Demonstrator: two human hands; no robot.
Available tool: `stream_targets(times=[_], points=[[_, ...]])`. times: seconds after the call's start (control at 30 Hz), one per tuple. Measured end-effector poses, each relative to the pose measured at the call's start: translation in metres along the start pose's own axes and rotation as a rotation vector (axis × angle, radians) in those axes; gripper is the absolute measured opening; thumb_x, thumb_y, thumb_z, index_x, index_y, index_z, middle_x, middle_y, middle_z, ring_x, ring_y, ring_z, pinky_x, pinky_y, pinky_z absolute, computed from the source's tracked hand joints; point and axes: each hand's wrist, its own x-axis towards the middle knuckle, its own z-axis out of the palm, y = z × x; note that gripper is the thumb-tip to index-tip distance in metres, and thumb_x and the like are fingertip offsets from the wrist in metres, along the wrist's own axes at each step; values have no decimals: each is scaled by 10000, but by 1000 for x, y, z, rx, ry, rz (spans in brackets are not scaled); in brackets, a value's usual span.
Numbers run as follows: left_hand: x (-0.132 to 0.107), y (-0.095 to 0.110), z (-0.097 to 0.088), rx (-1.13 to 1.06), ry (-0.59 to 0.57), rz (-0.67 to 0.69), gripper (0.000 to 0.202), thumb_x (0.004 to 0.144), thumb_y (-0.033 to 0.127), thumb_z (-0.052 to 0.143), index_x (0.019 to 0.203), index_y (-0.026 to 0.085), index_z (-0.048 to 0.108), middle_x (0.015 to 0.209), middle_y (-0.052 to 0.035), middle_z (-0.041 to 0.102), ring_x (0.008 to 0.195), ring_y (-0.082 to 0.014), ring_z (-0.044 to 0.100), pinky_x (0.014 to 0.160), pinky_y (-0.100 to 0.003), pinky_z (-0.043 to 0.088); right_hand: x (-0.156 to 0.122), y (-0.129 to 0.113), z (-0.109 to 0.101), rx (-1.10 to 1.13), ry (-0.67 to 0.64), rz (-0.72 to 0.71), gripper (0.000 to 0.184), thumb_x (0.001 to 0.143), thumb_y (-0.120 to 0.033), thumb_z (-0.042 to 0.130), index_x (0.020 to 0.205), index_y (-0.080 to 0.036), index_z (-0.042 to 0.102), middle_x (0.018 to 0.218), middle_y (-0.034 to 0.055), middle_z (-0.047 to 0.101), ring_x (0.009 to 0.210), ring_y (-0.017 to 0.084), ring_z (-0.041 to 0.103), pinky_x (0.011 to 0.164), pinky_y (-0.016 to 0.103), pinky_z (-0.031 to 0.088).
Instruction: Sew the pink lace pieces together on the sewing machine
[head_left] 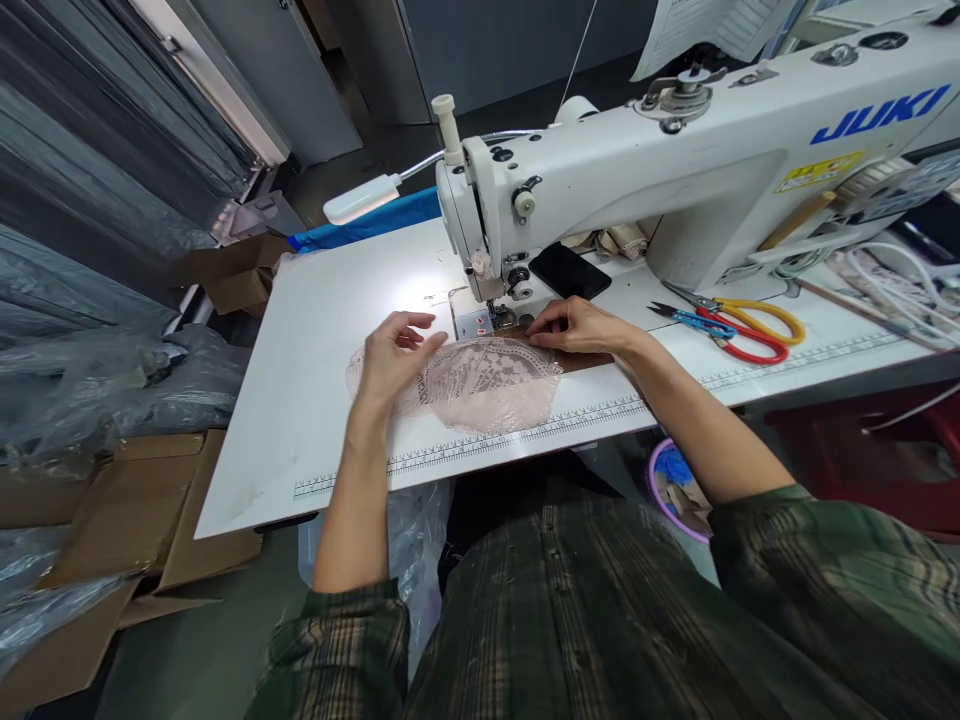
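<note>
A pale pink lace piece, shaped like joined bra cups, lies flat on the white sewing table just in front of the needle. The presser foot of the sewing machine stands at its far edge. Over the lace's left part is my left hand, its thumb and fingers apart. My right hand has its thumb and fingers pinched together at the upper right edge of the lace. Under that wrist, a brown strip lies on the table.
Red-and-yellow-handled scissors and blue snips lie right of my right arm. A black phone rests beneath the machine arm. A ruler strip runs along the table's front edge. Cardboard boxes stand on the left.
</note>
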Motion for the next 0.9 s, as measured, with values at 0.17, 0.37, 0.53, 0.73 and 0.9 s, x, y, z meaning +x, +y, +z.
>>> stream_targets(times=[0.17,0.37,0.53,0.73,0.9], points=[[-50,28,72,5,-304,340,374,749,431,776,1037,207,693,1032,-103,648,960,-269,588,848,-400,473,-3,-10,6,-45,107,40,302,843,-395,610,849,-130,757,799,50,707,708,169,574,626,277,405],[-64,38,110,-201,-232,234,149,873,284,616,751,203,643,831,-84,584,834,-233,577,820,-371,443,-9,-18,6,236,45,44,477,776,-572,689,1047,-184,743,970,70,726,899,251,640,724,315,496],[-74,39,85,-886,-7,-180,229,835,438,670,883,225,602,776,-24,628,758,-175,624,726,-296,487,-13,-23,5,599,-435,-16,736,601,-726,760,1133,-219,715,1125,94,696,1057,284,628,865,345,510],[-76,11,48,-1193,293,-410,282,723,376,772,874,179,637,889,-32,712,974,-199,679,918,-293,509,0,-44,29,607,-684,95,384,675,-492,816,824,-155,708,807,17,693,746,162,636,739,288,522],[-77,-4,23,-1227,208,-470,502,792,600,647,1013,151,684,1035,-116,733,1111,-303,653,954,-406,537,25,-51,42,683,-645,209,259,757,-421,781,816,-186,690,844,29,681,737,130,613,671,237,520]])
